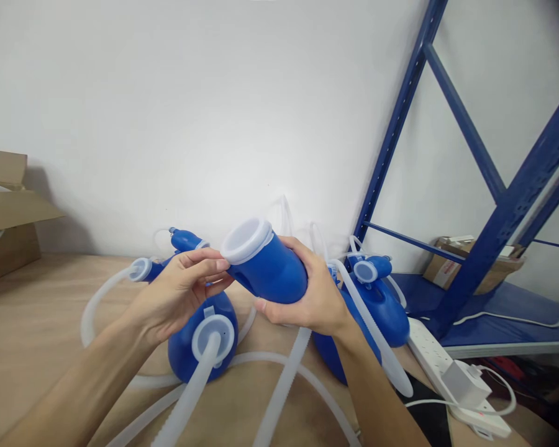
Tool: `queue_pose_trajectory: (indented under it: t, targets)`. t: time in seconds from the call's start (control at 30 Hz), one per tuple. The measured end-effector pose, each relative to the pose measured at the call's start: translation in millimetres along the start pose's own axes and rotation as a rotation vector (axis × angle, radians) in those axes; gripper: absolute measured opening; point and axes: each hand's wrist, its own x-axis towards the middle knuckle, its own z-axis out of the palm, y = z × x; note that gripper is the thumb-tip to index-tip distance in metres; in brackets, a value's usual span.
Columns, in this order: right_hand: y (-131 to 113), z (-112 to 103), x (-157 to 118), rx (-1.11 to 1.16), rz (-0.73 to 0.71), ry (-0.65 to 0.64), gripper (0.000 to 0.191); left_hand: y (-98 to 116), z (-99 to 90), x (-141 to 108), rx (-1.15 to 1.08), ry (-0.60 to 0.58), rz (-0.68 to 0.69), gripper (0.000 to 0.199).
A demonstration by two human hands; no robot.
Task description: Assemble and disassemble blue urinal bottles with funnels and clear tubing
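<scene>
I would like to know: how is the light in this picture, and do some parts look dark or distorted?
Head view: the white wall is brightest around its middle, behind the held blue bottle; a soft shadow lies right of the cardboard box; the upper right corner darkens; the blue rack leans, perhaps from wide-angle distortion.

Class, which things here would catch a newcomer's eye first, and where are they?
First, the blue container mid-picture, gripped by the right hand, the left hand at its whitish rim. Pale tubes run across the brown tabletop below, and a blue metal rack rises at the right.
</scene>
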Motion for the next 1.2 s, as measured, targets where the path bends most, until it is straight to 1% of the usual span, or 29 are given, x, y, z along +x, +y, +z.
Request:
queue_pose_trajectory:
  t: [0.1,0.23,0.33,0.37,0.43,0.5,0.53,0.57,0.63,0.7,0.77,0.83,0.87,0.9,1.0,1.03,1.1,1.13,1.2]
  targets:
    - [-3,-1,-1,-0.030,0.005,0.023,0.074,-1,1.3,0,-0.044,0.009,-0.033,0.030]
    - [-4,0,0,-0.020,0.016,0.020,0.070,-2,1.9,1,-0.080,0.018,-0.072,0.029]
    - [-4,1,0,0.035,0.018,0.001,0.068,-7,2.3,2,-0.103,0.037,-0.062,0.030]
    - [-4,2,0,0.083,0.019,-0.013,0.068,-10,2.4,2,-0.100,0.019,-0.053,0.028]
    - [-6,0,0,0.197,0.022,-0.016,0.067,-15,2.3,2,-0.061,-0.085,-0.043,0.020]
    - [-8,-3,-1,0.252,0.022,0.040,0.064,-18,1.5,2,0.009,-0.198,-0.036,0.017]
    - [-8,-6,-1,0.239,0.028,0.059,0.064,-18,0.6,2,0.053,-0.228,-0.016,0.015]
    - [-9,-9,-2,0.191,0.041,0.061,0.066,-17,-0.7,2,0.099,-0.227,0.023,0.013]
    - [-8,-13,-2,0.040,0.090,0.032,0.071,-10,-4.8,2,0.221,-0.158,0.123,0.013]
    - [-8,-17,-2,-0.103,0.155,-0.022,0.075,0,-10.3,1,0.357,-0.080,0.234,0.019]
    - [-9,-17,-2,-0.216,0.213,-0.072,0.078,9,-16.3,-3,0.462,-0.048,0.359,0.035]
    - [-10,-14,-1,-0.326,0.252,-0.147,0.080,16,-21.5,-8,0.553,-0.073,0.480,0.059]
    - [-11,-12,-1,-0.377,0.252,-0.181,0.080,18,-23.4,-11,0.611,-0.090,0.522,0.067]
    - [-12,-9,-1,-0.412,0.236,-0.211,0.079,19,-24.9,-14,0.682,-0.102,0.549,0.069]
    - [-12,0,-2,-0.414,0.105,-0.256,0.075,14,-25.1,-19,0.881,-0.098,0.549,0.053]
    - [-11,2,-2,-0.399,0.063,-0.253,0.074,10,-23.9,-19,0.909,-0.104,0.535,0.051]
    - [-8,6,-2,-0.388,0.004,-0.251,0.075,1,-20.4,-16,0.897,-0.128,0.516,0.055]
    - [-7,8,-3,-0.394,-0.013,-0.251,0.075,-3,-18.7,-14,0.884,-0.126,0.526,0.057]
    - [-5,12,-3,-0.430,-0.039,-0.249,0.078,-12,-16.5,-10,0.906,-0.076,0.592,0.057]
